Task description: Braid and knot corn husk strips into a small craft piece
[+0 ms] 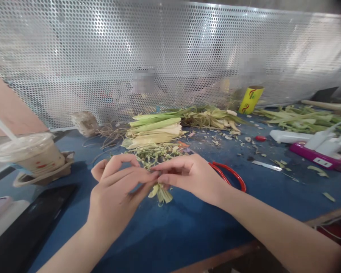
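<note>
My left hand [119,189] and my right hand [193,178] meet above the blue table, fingertips pinched together. Between them they hold a small pale yellow-green piece of corn husk [162,194], its gathered, fanned end hanging below the fingers. Its upper part is hidden by my fingertips. Just behind the hands lie small dried green sprigs [159,153]. Beyond these is a stack of corn husks [156,131]. Red looped handles [238,180], like those of scissors, show beside my right wrist, partly covered by it.
Brown twine [110,132] lies loose at the back left. A lidded drink cup [31,153] with a straw and a black flat device [34,223] are on the left. To the right are a blade [267,165], a purple power strip [315,153], a yellow tube [250,100] and husk scraps.
</note>
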Demonstrator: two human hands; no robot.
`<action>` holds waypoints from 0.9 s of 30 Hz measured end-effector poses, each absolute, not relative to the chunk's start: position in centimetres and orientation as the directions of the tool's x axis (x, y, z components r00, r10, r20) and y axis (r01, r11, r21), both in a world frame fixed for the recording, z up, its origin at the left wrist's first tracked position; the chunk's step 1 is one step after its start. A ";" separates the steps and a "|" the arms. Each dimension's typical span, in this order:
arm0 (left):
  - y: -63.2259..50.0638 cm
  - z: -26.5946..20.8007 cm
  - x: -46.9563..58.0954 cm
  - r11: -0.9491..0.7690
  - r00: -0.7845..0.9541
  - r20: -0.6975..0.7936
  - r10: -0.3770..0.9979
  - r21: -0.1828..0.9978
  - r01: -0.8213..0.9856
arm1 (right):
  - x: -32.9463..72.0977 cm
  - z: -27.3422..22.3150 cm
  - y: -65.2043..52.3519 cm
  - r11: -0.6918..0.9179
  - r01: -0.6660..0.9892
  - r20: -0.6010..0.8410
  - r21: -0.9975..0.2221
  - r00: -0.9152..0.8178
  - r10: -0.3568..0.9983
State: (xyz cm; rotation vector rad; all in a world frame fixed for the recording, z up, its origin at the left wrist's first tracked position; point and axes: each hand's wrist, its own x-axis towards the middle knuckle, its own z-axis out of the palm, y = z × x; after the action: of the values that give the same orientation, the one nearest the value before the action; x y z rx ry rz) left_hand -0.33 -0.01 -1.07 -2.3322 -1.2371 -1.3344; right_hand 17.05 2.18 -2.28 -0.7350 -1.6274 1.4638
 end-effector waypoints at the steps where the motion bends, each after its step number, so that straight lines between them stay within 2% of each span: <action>1: -0.1 -1.0 -0.3 -0.630 0.262 0.792 0.552 0.190 0.753 | 17.0 -2.4 2.3 0.118 -0.128 0.168 -0.985 -0.513 0.842; 3: -0.2 -1.0 -0.3 -0.612 0.281 0.799 0.532 0.133 0.780 | 17.0 -2.6 2.5 0.038 -0.182 0.131 -0.983 -0.531 0.837; 5: -0.4 -1.1 -0.4 -0.602 0.281 0.800 0.530 0.121 0.789 | 17.0 -2.7 2.6 0.024 -0.204 0.129 -0.979 -0.521 0.844; 8: -0.6 -1.3 -0.5 -0.592 0.242 0.787 0.568 0.185 0.785 | 17.0 -2.7 2.5 0.076 -0.139 0.134 -0.987 -0.473 0.871; 11: -0.5 -1.5 -0.6 -0.591 0.223 0.756 0.615 0.255 0.766 | 17.1 -2.4 2.4 0.050 -0.080 0.082 -0.996 -0.474 0.877; 16: -0.4 -1.2 -0.8 -0.631 0.310 0.758 0.574 0.168 0.758 | 17.4 -1.8 2.5 -0.076 -0.067 -0.028 -0.995 -0.543 0.839; 21: -0.7 -1.0 -0.6 -0.619 0.246 0.718 0.652 0.316 0.719 | 17.5 -1.9 2.5 -0.059 -0.039 -0.027 -0.998 -0.554 0.832; 24: -0.7 -1.1 -0.1 -0.633 0.240 0.737 0.632 0.312 0.708 | 17.4 -2.1 2.4 0.016 0.002 0.012 -1.000 -0.568 0.823; 27: -0.5 -1.2 0.4 -0.532 0.191 0.626 0.756 0.418 0.736 | 17.4 -2.0 2.3 0.120 -0.014 0.105 -0.993 -0.585 0.804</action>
State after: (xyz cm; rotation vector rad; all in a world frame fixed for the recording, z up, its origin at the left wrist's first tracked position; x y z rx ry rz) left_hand 0.41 -0.51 -1.17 -2.4424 -1.5307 -1.3090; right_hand 17.38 2.32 -2.04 -0.7727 -1.7243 1.5399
